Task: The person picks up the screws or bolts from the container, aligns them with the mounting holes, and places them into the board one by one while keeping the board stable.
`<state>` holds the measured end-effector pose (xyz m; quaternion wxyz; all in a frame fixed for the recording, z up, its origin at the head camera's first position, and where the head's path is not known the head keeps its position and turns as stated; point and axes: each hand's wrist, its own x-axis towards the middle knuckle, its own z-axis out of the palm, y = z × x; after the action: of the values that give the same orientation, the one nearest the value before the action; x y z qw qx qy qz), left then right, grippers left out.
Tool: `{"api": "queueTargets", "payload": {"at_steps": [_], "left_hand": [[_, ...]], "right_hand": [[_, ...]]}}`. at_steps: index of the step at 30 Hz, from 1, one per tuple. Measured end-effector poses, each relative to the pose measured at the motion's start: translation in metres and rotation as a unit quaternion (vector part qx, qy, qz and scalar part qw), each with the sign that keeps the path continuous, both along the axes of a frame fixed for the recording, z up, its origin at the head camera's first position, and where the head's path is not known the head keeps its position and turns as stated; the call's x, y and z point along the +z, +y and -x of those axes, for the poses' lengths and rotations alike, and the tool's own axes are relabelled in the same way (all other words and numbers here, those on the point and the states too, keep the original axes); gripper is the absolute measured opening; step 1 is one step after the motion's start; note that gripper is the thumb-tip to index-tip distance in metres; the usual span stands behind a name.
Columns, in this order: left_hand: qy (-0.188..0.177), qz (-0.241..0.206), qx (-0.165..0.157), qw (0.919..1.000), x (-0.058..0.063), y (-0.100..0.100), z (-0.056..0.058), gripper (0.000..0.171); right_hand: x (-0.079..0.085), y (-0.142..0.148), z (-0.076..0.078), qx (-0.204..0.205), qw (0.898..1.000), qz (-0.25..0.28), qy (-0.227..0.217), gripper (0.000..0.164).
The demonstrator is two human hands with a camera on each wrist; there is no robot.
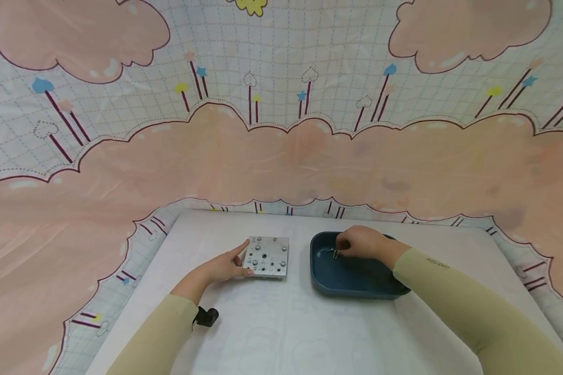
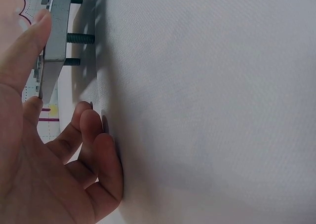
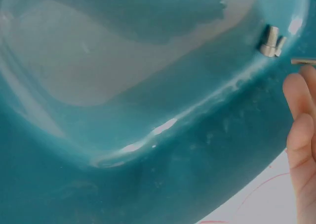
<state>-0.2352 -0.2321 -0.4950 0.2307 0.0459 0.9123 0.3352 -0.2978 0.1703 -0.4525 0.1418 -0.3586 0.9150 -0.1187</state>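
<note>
My left hand grips a square metal plate by its left side, thumb and index finger at opposite corners. Screw heads and holes dot its upper face. In the left wrist view, threaded screw ends stick out beneath the plate, and the other fingers curl near the tabletop. My right hand reaches into a dark blue tray. At its fingertips, partly cut off by the right wrist frame, is a thin screw. A thick socket-head screw and a smaller screw lie together in the tray's corner.
Both things are on a white-covered table, the tray to the right of the plate. A black wrist camera juts from the left sleeve. A patterned curtain hangs behind and around the table.
</note>
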Motion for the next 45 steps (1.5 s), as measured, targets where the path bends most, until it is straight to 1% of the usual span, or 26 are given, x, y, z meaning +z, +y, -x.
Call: {"api": "queueTargets", "payload": {"at_steps": [7, 12, 15, 20, 23, 26, 28, 33, 39, 42, 45], "left_hand": [[-0.002, 0.011, -0.002, 0.9999, 0.003, 0.001, -0.001, 0.103], [-0.003, 0.019, -0.004, 0.9998, 0.003, 0.000, -0.001, 0.103], [-0.005, 0.017, -0.001, 0.9998, 0.003, 0.000, 0.000, 0.103], [-0.005, 0.014, 0.003, 0.9999, 0.002, -0.001, 0.000, 0.104], [-0.006, 0.012, 0.004, 0.9999, 0.001, -0.002, 0.000, 0.104], [-0.005, 0.010, 0.005, 0.9999, 0.000, -0.002, -0.001, 0.104], [-0.005, 0.010, 0.005, 0.9999, 0.000, -0.002, -0.001, 0.104], [-0.004, 0.014, 0.005, 0.9999, 0.000, 0.000, -0.001, 0.103], [-0.008, 0.017, 0.007, 0.9998, -0.001, 0.000, 0.001, 0.103], [-0.006, 0.020, 0.005, 0.9998, -0.001, -0.001, 0.001, 0.103], [-0.003, 0.020, 0.001, 0.9998, -0.001, -0.002, 0.002, 0.104]], "right_hand": [[0.006, -0.006, 0.000, 0.003, 0.999, 0.046, 0.000, 0.009], [0.016, -0.018, 0.003, -0.017, 0.998, 0.062, -0.005, 0.014], [0.023, -0.027, 0.004, -0.033, 0.997, 0.073, -0.004, 0.015], [0.033, -0.048, 0.005, -0.040, 0.995, 0.095, -0.001, 0.014], [0.035, -0.063, 0.005, -0.044, 0.994, 0.103, -0.014, 0.012], [0.036, -0.079, 0.005, -0.054, 0.992, 0.112, -0.035, 0.011], [0.036, -0.090, 0.005, -0.068, 0.989, 0.120, -0.051, 0.011], [0.032, -0.119, 0.006, -0.090, 0.984, 0.130, -0.077, 0.011], [0.028, -0.151, 0.006, -0.103, 0.978, 0.152, -0.102, 0.011], [0.025, -0.163, 0.006, -0.101, 0.974, 0.164, -0.119, 0.016], [0.020, -0.173, 0.008, -0.106, 0.971, 0.168, -0.131, 0.016]]}}
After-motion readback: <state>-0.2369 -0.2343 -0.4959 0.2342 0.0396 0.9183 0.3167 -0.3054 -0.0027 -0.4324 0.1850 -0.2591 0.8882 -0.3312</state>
